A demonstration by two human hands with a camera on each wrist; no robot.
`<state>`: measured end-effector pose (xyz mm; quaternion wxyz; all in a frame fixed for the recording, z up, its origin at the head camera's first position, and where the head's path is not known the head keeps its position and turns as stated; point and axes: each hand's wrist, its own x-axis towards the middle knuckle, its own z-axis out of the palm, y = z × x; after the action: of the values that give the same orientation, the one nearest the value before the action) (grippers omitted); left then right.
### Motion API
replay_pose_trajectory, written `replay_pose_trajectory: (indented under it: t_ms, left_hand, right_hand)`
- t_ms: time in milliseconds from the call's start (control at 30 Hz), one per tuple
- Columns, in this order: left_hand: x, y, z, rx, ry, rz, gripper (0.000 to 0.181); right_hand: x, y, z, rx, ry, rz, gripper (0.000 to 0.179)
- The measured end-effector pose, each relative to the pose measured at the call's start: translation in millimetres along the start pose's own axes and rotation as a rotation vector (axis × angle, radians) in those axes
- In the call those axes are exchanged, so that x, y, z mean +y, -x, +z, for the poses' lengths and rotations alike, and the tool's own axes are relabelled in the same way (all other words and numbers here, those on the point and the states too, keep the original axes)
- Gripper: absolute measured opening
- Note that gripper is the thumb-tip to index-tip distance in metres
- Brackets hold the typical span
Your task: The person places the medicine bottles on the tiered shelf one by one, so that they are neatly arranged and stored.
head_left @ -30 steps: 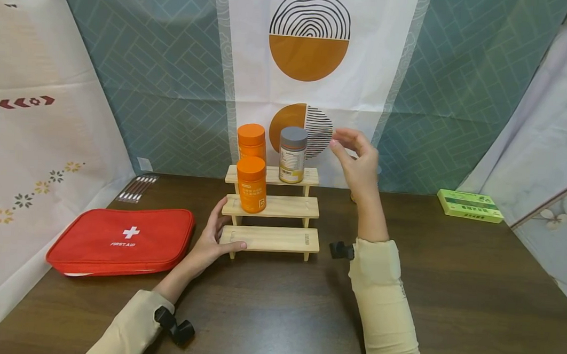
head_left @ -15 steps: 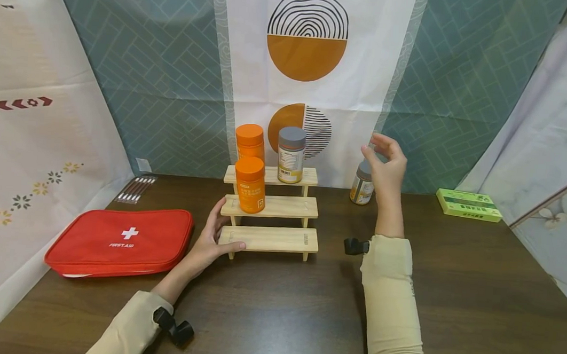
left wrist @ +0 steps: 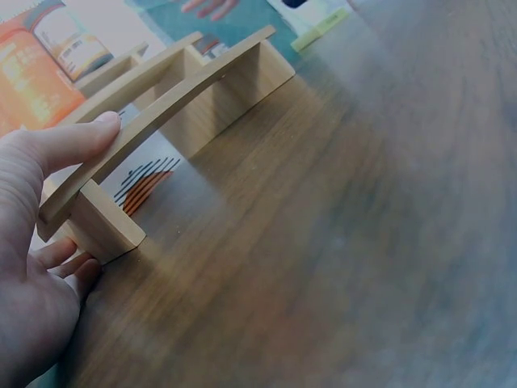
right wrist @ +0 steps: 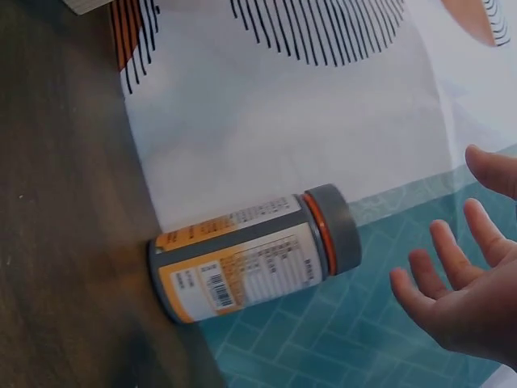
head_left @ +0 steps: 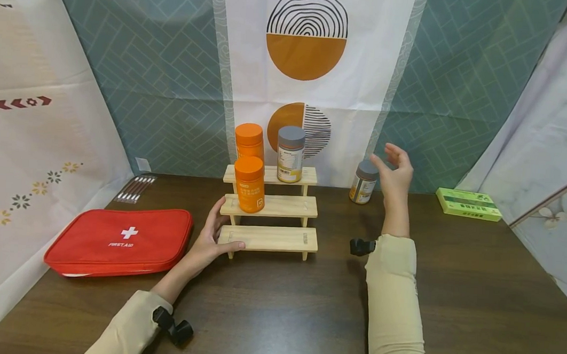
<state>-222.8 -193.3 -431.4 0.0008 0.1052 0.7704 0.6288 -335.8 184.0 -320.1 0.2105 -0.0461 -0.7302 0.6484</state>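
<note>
A three-step wooden display rack [head_left: 268,238] stands on the table, and my left hand [head_left: 209,241] grips its left end. The thumb lies on the lowest step, with fingers round the side support [left wrist: 103,226]. On the top step are an orange bottle [head_left: 249,138] and a grey-capped bottle [head_left: 290,158]. Another orange bottle [head_left: 250,188] sits at the left of the middle step. My right hand [head_left: 396,172] hovers with nothing in it, fingers loosely bent. Just left of it, a second grey-capped bottle [right wrist: 250,259] stands upright on the table, apart from the fingers.
A red first aid pouch [head_left: 121,242] lies left of the rack, with a pack of cotton swabs [head_left: 136,188] behind it. At the far right is a flat green box [head_left: 468,204]. A patterned cloth backdrop [head_left: 182,86] closes off the table's rear.
My right hand has moved right and slightly down, away from the rack's top step, to beside the grey-capped bottle on the table, uncovering it. The left hand keeps its hold on the rack.
</note>
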Motion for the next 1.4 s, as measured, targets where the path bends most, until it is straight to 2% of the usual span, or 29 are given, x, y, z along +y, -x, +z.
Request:
replay_pose_trajectory:
  t_ms: [200,867,1400]
  left_hand:
    - [1.3,0.4,-0.5,0.002,-0.007,0.003,0.110]
    - [0.7,0.8,-0.6,0.002,-0.006,-0.003,0.110]
    - [0.3,0.0,-0.1,0.000,-0.022,0.007,0.110]
  right_hand:
    - [8,-3.3,0,-0.109,0.054,0.063,0.067]
    - [34,-8.2,-2,-0.238,0.108,0.187,0.079]
    - [47,-10.0,0,-0.222,0.054,0.209,0.077]
